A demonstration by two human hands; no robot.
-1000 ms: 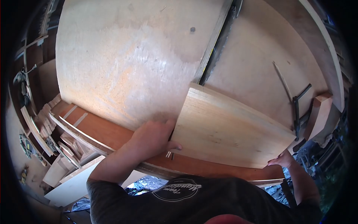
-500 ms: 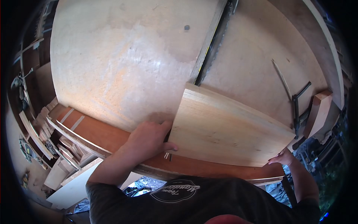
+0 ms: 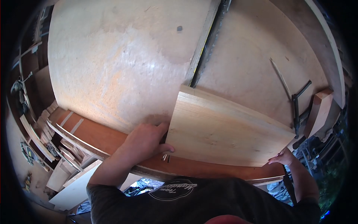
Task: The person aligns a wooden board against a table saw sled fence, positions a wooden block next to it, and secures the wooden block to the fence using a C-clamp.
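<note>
A pale wooden board [image 3: 227, 130] lies flat at the near side of the worktable, across the end of a dark slot. My left hand [image 3: 145, 140] is closed at the board's left edge; its thumb is by the near left corner and the other fingertips are partly hidden. At the near right corner, my right hand [image 3: 283, 157] grips the board with the thumb along its edge and the fingers mostly out of sight underneath. Under the board's near edge runs a reddish-brown strip [image 3: 209, 168] along the table front.
The plywood tabletop [image 3: 112, 56] has a long slot [image 3: 201, 56] with a metal strip. A clamp [image 3: 295, 112] and a wood block [image 3: 319, 112] sit at the right edge. A thin stick [image 3: 279, 76] lies near the clamp. Wood offcuts [image 3: 61, 168] are stacked at lower left.
The board's far left corner has shifted slightly left and toward me, and my left hand has moved slightly left with it. My right hand stays at its corner.
</note>
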